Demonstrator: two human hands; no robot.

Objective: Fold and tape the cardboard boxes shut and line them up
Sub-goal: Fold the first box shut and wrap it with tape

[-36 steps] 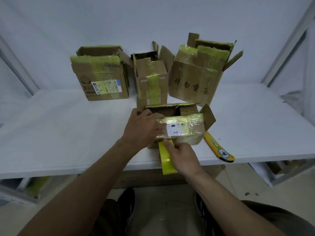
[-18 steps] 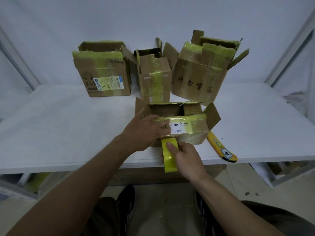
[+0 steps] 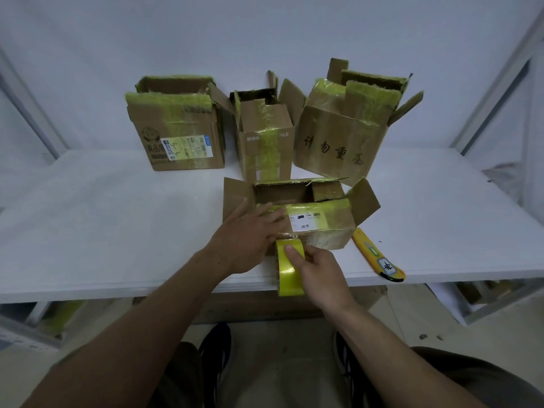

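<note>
A small open cardboard box with yellow tape and a white label sits at the table's near edge, its flaps standing up. My left hand lies flat with straight fingers on the box's front left side. My right hand grips a yellow tape roll held against the box's lower front, thumb on the roll. Three larger open boxes stand in a row behind: left box, middle box, right box.
A yellow utility knife lies on the white table right of the small box, near the front edge. A white wall closes the back. Metal frame posts rise at both sides. My legs and shoes are below the table edge.
My left hand opened from a curled hold on the box's corner to flat, straight fingers. The roll in my right hand rose closer to the box front. The view shifted down slightly.
</note>
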